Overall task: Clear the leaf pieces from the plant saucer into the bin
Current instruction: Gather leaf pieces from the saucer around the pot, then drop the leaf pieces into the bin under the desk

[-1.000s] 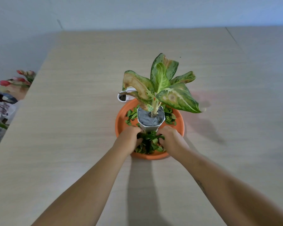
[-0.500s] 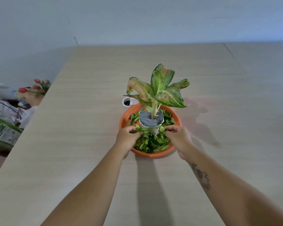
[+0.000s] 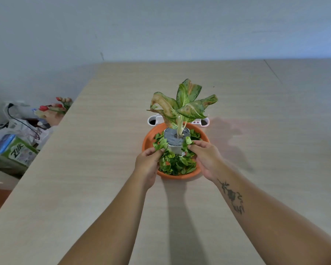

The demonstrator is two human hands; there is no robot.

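Head view, near to far: two forearms reach over the table (image 3: 103, 131) to one orange saucer (image 3: 148, 139). The left hand (image 3: 148, 164) pinches a clump of leaf pieces (image 3: 175, 163) at the pot's left; the right hand (image 3: 206, 159) pinches a piece at its right. Most pieces lie heaped in the saucer's near half, with a few beside the single white pot (image 3: 175, 143). Best to gather full handfuls and lift clear without nudging the one plant (image 3: 182, 106). Behind sits one white container (image 3: 157, 119), possibly the bin; I cannot tell.
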